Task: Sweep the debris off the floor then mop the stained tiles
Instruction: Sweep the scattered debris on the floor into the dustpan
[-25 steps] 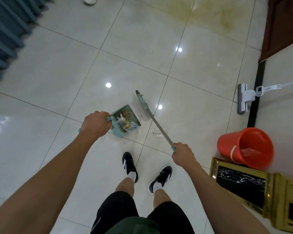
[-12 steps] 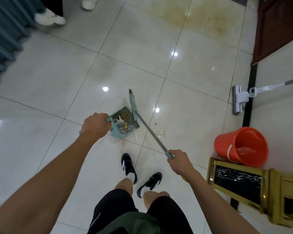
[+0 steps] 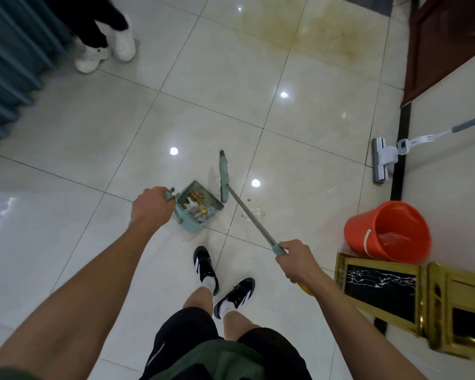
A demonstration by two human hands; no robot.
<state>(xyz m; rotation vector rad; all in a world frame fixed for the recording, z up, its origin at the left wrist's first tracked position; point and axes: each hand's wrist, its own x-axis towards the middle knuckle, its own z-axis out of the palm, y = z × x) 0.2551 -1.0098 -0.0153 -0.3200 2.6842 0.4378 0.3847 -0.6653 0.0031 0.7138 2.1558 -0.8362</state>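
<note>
The dustpan [image 3: 200, 205] is held low by the left hand [image 3: 151, 212], fingers wrapped round its handle; litter is already heaped inside. The broom [image 3: 224, 178] is gripped at the pole's end by the right hand [image 3: 295, 263], its head set just beside the dustpan's open lip. A few dark crumbs [image 3: 248, 201] are seen just right of the dustpan, past the pole. A hard flick could scatter them, or the pan could be tipped and its load spilled. The yellow stain [image 3: 321, 37] lies well beyond the dustpan, unmopped; the mop [image 3: 381, 157] is parked far right of it.
</note>
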